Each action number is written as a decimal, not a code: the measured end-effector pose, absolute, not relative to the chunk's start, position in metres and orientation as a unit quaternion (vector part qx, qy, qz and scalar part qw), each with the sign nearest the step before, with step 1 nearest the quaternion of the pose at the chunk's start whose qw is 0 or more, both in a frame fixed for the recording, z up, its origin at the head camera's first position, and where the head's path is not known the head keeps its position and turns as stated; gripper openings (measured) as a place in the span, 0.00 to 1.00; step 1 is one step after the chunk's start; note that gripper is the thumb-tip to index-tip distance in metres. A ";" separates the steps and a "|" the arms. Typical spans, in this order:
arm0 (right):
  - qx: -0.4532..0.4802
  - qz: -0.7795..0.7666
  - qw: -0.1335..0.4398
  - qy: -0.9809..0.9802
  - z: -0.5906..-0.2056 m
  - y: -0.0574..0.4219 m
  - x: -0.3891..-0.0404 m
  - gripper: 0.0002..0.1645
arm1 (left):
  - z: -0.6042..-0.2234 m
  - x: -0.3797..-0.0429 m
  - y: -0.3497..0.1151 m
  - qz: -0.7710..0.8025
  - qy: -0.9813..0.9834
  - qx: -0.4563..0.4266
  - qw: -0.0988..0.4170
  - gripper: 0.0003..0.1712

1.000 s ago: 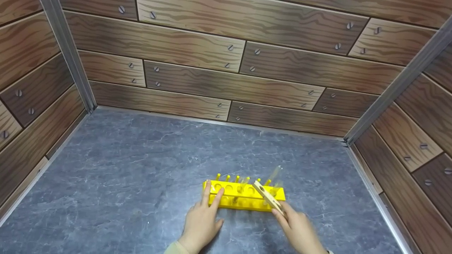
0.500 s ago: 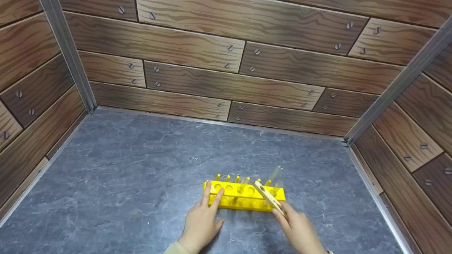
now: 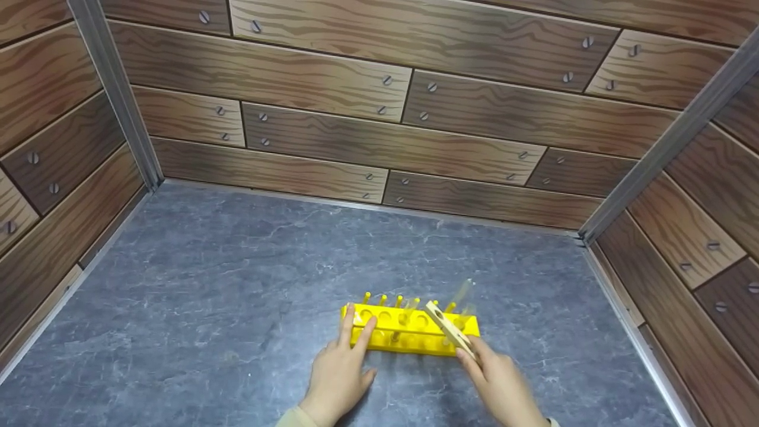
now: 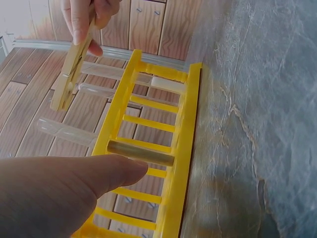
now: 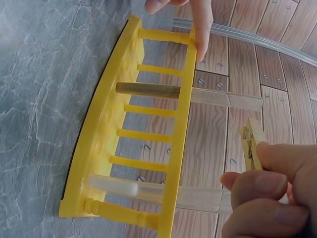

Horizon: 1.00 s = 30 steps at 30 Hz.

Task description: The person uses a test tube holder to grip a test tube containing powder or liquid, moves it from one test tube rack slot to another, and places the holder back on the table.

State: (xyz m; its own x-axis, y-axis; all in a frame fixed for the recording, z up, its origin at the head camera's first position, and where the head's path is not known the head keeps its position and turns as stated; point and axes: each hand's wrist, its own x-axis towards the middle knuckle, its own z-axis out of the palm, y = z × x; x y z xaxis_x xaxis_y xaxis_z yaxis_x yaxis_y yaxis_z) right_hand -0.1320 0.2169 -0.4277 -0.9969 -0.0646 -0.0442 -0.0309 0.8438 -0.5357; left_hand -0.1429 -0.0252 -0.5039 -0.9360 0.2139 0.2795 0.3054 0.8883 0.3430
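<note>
A yellow test tube rack [image 3: 415,347] stands in front of me. My left hand [image 3: 339,373] rests on its left end with fingers straight. In my right hand [image 3: 509,382] I pinch a wooden test tube clamp [image 3: 450,332], slanted above the rack's right part. A glass tube with brownish contents [image 5: 148,90] stands in the rack near my left hand. At the far end, a tube with a white bottom portion [image 5: 114,185] shows in the right wrist view. Another clear tube [image 4: 96,91] is close beside the clamp; whether they touch I cannot tell.
Grey marbled tabletop [image 3: 237,296] surrounds the rack. Wood-patterned panels [image 3: 332,136] rise at the back and both sides, joined by metal corner strips [image 3: 112,89]. Yellow pegs [image 3: 383,299] stick up along the rack's rear edge.
The clamp's far end has shifted very slightly away and to the left with my right hand. My left hand and the rack have stayed in place.
</note>
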 end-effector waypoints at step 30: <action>-0.035 -0.277 0.014 0.960 -0.422 0.211 -0.136 0.20 | -0.503 -0.144 -0.025 -0.200 -0.965 -0.134 0.109 0.51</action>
State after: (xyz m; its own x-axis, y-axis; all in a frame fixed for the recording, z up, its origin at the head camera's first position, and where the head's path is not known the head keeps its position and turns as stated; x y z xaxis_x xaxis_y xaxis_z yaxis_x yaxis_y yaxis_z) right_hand -0.1357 0.2108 -0.4225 -0.9972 -0.0742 -0.0081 -0.0585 0.8444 -0.5326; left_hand -0.1438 -0.0253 -0.5031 -0.9405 0.2140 0.2640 0.3013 0.8846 0.3560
